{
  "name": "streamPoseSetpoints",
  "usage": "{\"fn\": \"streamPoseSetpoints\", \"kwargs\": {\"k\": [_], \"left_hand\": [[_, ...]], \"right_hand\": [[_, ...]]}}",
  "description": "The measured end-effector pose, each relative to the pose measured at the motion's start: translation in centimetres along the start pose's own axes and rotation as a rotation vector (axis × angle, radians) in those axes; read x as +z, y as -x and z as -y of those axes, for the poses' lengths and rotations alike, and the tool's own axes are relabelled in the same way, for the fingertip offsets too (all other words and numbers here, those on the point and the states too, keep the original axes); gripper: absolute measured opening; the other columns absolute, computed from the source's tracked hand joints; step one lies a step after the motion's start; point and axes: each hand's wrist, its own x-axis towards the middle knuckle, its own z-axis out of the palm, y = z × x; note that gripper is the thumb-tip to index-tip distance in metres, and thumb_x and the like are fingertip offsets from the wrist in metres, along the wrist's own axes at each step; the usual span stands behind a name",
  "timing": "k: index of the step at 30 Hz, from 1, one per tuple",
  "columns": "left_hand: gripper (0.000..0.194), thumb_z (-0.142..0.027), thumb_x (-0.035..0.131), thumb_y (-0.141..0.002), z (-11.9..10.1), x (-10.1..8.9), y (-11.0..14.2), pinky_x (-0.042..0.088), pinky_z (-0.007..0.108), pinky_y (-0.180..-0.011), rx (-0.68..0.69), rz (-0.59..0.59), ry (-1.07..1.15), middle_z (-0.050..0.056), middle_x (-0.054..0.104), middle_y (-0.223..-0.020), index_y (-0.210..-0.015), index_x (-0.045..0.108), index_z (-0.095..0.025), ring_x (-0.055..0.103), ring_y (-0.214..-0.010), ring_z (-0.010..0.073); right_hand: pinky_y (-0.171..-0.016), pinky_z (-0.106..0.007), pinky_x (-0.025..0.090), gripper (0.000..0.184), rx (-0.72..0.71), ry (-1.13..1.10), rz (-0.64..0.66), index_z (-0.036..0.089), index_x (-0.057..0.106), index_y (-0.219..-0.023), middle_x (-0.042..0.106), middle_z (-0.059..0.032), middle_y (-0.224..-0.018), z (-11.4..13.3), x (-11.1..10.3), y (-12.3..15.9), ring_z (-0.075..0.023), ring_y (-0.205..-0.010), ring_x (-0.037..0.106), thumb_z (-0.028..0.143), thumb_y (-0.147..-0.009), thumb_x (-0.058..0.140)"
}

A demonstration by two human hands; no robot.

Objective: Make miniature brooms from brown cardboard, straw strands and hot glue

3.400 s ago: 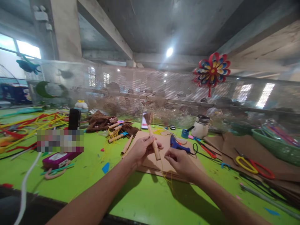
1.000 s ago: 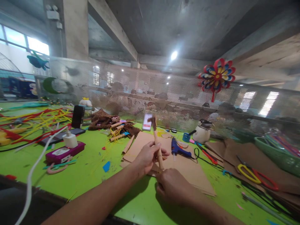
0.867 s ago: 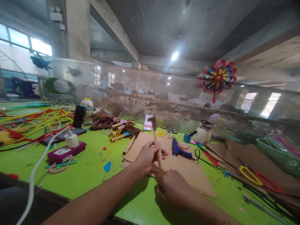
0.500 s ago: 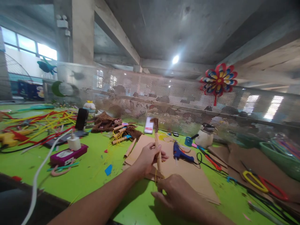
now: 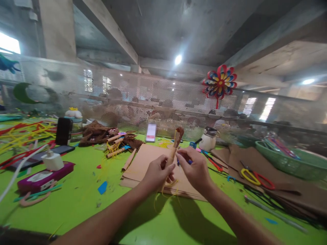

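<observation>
My left hand [image 5: 158,173] is wrapped round a slim tan paper roll [image 5: 172,153], held upright and slightly tilted above the stacked sheets. A dark brown curled bundle [image 5: 179,133] sticks out of its top, with a bit of yellow strand beside it. Close to the roll's right side is my right hand [image 5: 195,166], thumb and forefinger pinched together; what they hold is too small to make out. Loose yellow strands [image 5: 167,196] dangle below my left hand. Brown paper sheets [image 5: 144,160] lie beneath both hands. Behind my right hand, a blue glue gun [image 5: 189,162] is mostly hidden.
Several paper rolls [image 5: 116,152] lie at the left, near a purple power strip [image 5: 46,178] and a phone [image 5: 63,131]. To the right are scissors [image 5: 251,177], brown paper [image 5: 270,170] and a green basket [image 5: 301,166]. A mesh panel [image 5: 143,98] stands behind the table.
My right hand has risen from below the roll to its upper right side. The bundle at the top now looks bent over. The view has turned right.
</observation>
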Motion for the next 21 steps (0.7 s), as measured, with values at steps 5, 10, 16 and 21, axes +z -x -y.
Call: {"fn": "streamPoseSetpoints", "kwargs": {"k": [5,10,16,21], "left_hand": [[0.021,-0.037,0.052,-0.081,-0.3,-0.2,0.5,0.045,0.022,-0.042,0.087,0.006,-0.208,-0.003,0.055,-0.062,-0.089,0.049,-0.017,0.058,-0.048,0.0127],[0.018,-0.034,0.046,-0.085,-0.2,-0.5,0.6,0.039,0.020,-0.045,0.194,-0.039,-0.412,-0.004,0.053,-0.059,-0.092,0.050,-0.018,0.051,-0.045,0.0098],[0.016,-0.030,0.040,-0.088,0.1,-0.4,0.4,0.035,0.022,-0.051,0.240,-0.049,-0.549,-0.003,0.055,-0.062,-0.091,0.051,-0.018,0.050,-0.051,0.0114],[0.012,-0.027,0.042,-0.086,0.2,0.0,0.7,0.034,0.024,-0.055,0.270,0.040,-0.634,-0.001,0.056,-0.065,-0.084,0.051,-0.018,0.051,-0.058,0.0130]], "right_hand": [[-0.052,-0.024,0.037,0.011,0.128,0.055,0.036,0.016,0.061,-0.082,0.056,0.0016,-0.059,0.0,0.5,-1.3,-0.0116,-0.051,0.050,0.025,-0.079,0.058],[-0.053,-0.023,0.039,0.017,0.203,-0.034,-0.021,0.015,0.062,-0.070,0.059,-0.0004,-0.059,-0.2,0.6,-2.0,-0.0121,-0.053,0.052,0.026,-0.080,0.054],[-0.054,-0.023,0.040,0.016,0.157,-0.041,-0.137,0.015,0.063,-0.070,0.060,-0.0009,-0.061,0.0,1.3,-1.3,-0.0120,-0.054,0.052,0.025,-0.080,0.055],[-0.051,-0.023,0.039,0.018,0.163,-0.012,-0.178,0.016,0.063,-0.068,0.058,0.0006,-0.056,-0.4,1.0,-1.3,-0.0114,-0.050,0.051,0.026,-0.080,0.055]]}}
